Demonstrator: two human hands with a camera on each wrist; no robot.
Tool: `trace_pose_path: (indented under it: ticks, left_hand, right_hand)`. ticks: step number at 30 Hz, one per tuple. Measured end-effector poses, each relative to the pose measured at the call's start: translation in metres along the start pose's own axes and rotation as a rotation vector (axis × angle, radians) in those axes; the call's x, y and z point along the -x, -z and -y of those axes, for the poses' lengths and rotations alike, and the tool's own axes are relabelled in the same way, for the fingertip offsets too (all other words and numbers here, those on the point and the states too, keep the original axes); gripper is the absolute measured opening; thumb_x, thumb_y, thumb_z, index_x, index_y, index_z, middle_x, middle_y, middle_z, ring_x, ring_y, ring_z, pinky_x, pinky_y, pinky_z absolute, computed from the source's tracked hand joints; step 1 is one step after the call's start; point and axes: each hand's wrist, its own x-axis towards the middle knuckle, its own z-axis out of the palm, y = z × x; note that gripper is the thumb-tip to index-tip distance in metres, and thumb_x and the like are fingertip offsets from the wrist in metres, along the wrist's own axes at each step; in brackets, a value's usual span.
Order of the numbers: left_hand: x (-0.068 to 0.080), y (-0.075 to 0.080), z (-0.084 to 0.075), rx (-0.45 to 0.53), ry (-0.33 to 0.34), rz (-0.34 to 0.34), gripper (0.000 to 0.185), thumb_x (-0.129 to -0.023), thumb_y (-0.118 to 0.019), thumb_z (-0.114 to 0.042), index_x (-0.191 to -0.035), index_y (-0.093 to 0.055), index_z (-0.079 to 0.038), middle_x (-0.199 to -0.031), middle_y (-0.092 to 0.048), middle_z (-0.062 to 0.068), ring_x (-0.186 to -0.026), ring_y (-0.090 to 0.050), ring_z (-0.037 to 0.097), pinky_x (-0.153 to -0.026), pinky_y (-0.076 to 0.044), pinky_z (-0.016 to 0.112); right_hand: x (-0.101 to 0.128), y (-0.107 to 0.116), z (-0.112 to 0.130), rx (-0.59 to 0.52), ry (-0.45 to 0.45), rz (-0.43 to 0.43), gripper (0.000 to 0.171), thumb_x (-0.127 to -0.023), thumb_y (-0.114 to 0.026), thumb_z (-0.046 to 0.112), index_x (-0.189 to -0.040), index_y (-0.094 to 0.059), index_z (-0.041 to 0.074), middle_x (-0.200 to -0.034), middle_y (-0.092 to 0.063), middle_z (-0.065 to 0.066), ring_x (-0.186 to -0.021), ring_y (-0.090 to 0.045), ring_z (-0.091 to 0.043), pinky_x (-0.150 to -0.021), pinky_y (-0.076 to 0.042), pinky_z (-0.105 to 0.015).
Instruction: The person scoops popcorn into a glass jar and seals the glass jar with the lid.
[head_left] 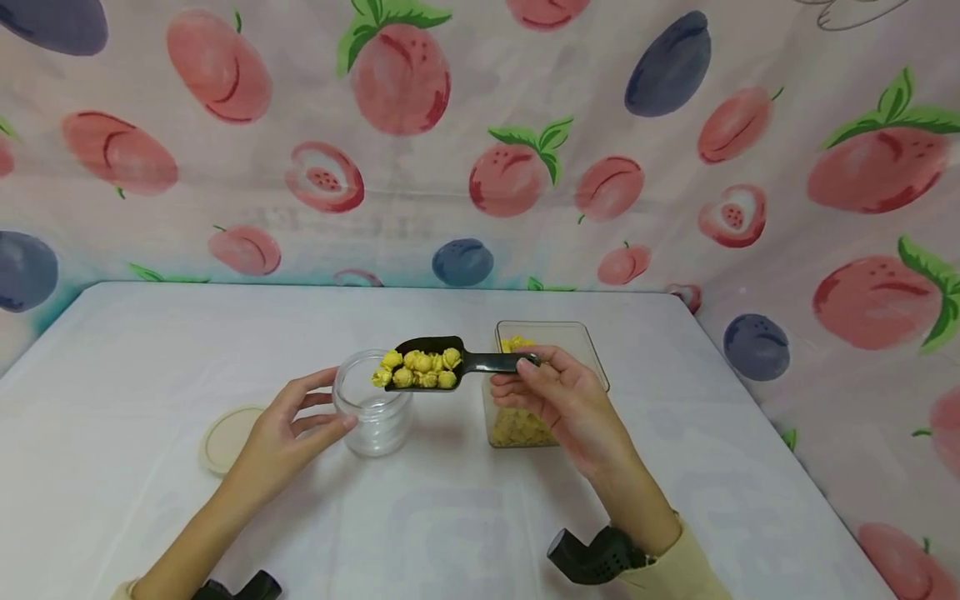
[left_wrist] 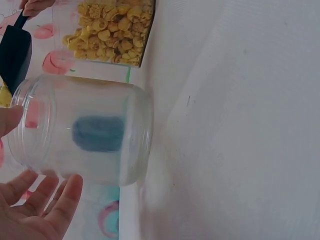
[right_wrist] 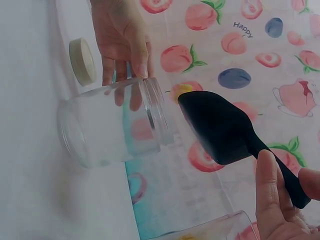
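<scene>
Right hand (head_left: 558, 396): fingers and thumb curled round the handle end of a black scoop (head_left: 442, 360), clamped on it. Scoop held level above the surface, bowl pointing toward the person's left, loaded with yellow puffed pieces (head_left: 418, 369). Bowl tip over, or just beside, the open mouth of a clear jar (head_left: 372, 412); from the right wrist view, tip just outside the threaded rim, not touching it.

Left hand (head_left: 288, 437): fingers relaxed and spread, cupped beside the jar, thumb and fingertips touching the glass near its mouth; not wrapped round it. Jar upright on the surface, nothing seen inside.

Just behind the right hand: clear square container (head_left: 551, 367), standing on the surface, partly filled with the same yellow pieces, piled against its near wall. Jar and container near each other, not touching.

To the left of the left hand: round cream lid (head_left: 228, 437), flat on the surface, apart from the jar.

Surface (head_left: 465, 517): white cloth. Backdrop (head_left: 480, 150): pale fabric printed with peaches and plums, behind and to the right.

Dark wrist-mounted devices at both forearms; yellow sleeve (head_left: 686, 571) on the right arm.
</scene>
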Motion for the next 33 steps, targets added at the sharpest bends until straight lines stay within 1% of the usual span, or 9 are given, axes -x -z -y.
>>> trace_pose_path:
  ticks: [5, 14, 22, 33]
  left_hand:
    - [0.0001, -0.0012, -0.0002, -0.010, -0.003, -0.007, 0.057, -0.085, -0.068, -0.016, -0.135, -0.043, -0.004, -0.133, -0.046, 0.011, -0.103, -0.046, -0.010, -0.084, -0.046, 0.006]
    - [0.0017, -0.0007, -0.0012, -0.014, 0.001, -0.009, 0.057, -0.086, -0.068, -0.017, -0.136, -0.042, -0.006, -0.133, -0.045, 0.010, -0.104, -0.046, -0.009, -0.084, -0.045, 0.005]
    - [0.0014, -0.0009, -0.0002, -0.016, 0.004, -0.007, 0.057, -0.086, -0.067, -0.018, -0.136, -0.043, -0.007, -0.133, -0.045, 0.009, -0.105, -0.046, -0.007, -0.085, -0.044, 0.004]
    - [0.0016, -0.0017, 0.0007, -0.010, 0.001, -0.011, 0.057, -0.086, -0.067, -0.017, -0.136, -0.043, -0.006, -0.133, -0.045, 0.010, -0.105, -0.046, -0.008, -0.085, -0.045, 0.005]
  right_hand:
    - [0.0006, -0.0011, -0.0017, 0.029, 0.009, 0.003, 0.020, -0.095, -0.052, 0.010, -0.112, -0.045, 0.002, -0.087, -0.072, -0.002, -0.080, -0.069, -0.015, -0.082, -0.056, -0.032]
    - [0.0011, -0.0045, -0.0027, 0.089, 0.007, -0.022, 0.024, -0.094, -0.053, 0.011, -0.114, -0.045, 0.000, -0.087, -0.072, -0.001, -0.080, -0.069, -0.015, -0.081, -0.056, -0.032]
    - [0.0008, -0.0064, -0.0070, 0.189, 0.052, -0.034, 0.030, -0.094, -0.055, 0.014, -0.116, -0.045, -0.003, -0.089, -0.072, 0.000, -0.081, -0.070, -0.016, -0.082, -0.056, -0.034]
    - [0.0022, -0.0088, -0.0067, 0.294, 0.096, -0.070, 0.030, -0.093, -0.057, 0.016, -0.115, -0.048, -0.003, -0.087, -0.072, 0.002, -0.080, -0.069, -0.017, -0.079, -0.057, -0.035]
